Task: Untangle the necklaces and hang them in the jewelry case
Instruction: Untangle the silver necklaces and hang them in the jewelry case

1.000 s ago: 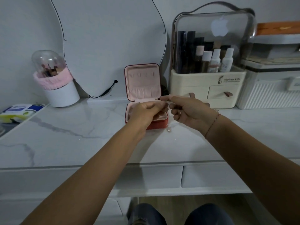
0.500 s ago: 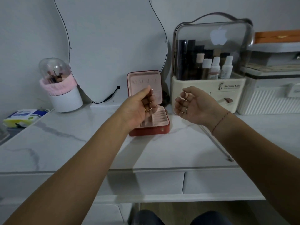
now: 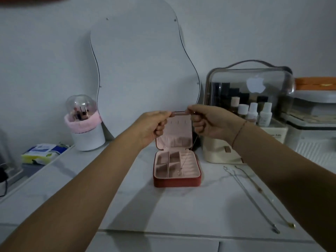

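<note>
A red jewelry case (image 3: 177, 181) with pink lining stands open on the marble table, its lid upright with small hooks. My left hand (image 3: 151, 127) and my right hand (image 3: 209, 122) are raised in front of the lid's top edge, each pinching an end of a thin necklace (image 3: 183, 162). The chain hangs down in a loop, and its small pendant dangles over the case's tray. Two more necklaces (image 3: 254, 195) lie stretched out on the table to the right of the case, under my right forearm.
A wavy mirror (image 3: 141, 70) leans on the wall behind the case. A clear-lidded cosmetics organizer (image 3: 249, 106) stands at the right, white storage boxes (image 3: 314, 135) beyond it. A domed brush holder (image 3: 85, 124) and a wipes pack (image 3: 41, 153) sit at the left.
Both hands have risen from just above the case to the lid's top edge and now hold the necklace stretched between them. The camera has tilted up and two necklaces show on the table.
</note>
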### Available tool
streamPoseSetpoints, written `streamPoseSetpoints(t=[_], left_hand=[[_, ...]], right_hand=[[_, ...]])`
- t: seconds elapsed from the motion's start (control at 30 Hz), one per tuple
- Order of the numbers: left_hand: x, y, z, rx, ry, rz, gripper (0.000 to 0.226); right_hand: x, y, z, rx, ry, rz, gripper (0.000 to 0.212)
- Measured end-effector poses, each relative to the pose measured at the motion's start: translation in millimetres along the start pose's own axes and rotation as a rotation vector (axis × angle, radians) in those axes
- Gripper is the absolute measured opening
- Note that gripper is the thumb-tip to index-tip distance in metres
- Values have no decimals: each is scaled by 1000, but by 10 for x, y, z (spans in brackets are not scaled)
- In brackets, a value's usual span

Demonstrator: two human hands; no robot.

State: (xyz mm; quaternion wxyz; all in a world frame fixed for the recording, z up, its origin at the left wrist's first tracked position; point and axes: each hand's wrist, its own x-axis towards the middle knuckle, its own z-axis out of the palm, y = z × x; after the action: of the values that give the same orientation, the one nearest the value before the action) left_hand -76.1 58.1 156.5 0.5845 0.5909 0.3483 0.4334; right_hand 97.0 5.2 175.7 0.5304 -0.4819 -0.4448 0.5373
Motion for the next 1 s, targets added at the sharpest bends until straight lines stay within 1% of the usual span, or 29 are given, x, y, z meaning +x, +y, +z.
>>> streamPoseSetpoints(t=[0.07, 0.17, 0.27, 0.33, 0.43, 0.53, 0.6, 0.67, 0.77, 0.83, 0.9, 0.93, 1.0], left_hand=[[141, 14, -95, 35, 64, 32, 14], [373, -46, -219, 138, 189, 70, 12], [657, -234, -307, 240, 330, 111, 15], [874, -406, -350, 238, 412, 148, 13], [1172, -676, -377, 246, 536, 173, 17], [1346, -904, -368, 254, 659, 202, 25], [1407, -1008, -332, 268, 713, 224, 26], [1423, -1065, -283, 288, 744, 247, 24], [1445, -1131, -244, 371, 773, 273, 23], [1420, -1168, -234, 398, 769, 275, 22], [1360, -1212, -231, 389, 751, 257, 22], [1319, -1235, -235, 370, 730, 243, 21], [1212, -1275, -246, 316, 642, 211, 21]], right_hand=[[195, -27, 51, -17, 4, -10, 23], [534, 27, 110, -68, 91, -70, 17], [882, 243, 144, -237, 218, -142, 25], [1125, 412, 154, -359, 291, -199, 23], [1468, 628, 163, -479, 403, -305, 29], [1692, 799, 215, -562, 510, -375, 20], [1809, 911, 238, -581, 584, -392, 22], [1870, 998, 251, -616, 639, -410, 23], [1914, 1098, 261, -793, 717, -420, 23], [1894, 1123, 271, -874, 732, -438, 24], [1829, 1147, 272, -905, 703, -426, 26], [1790, 1163, 267, -905, 662, -409, 28], [1703, 1203, 266, -839, 519, -336, 29]])
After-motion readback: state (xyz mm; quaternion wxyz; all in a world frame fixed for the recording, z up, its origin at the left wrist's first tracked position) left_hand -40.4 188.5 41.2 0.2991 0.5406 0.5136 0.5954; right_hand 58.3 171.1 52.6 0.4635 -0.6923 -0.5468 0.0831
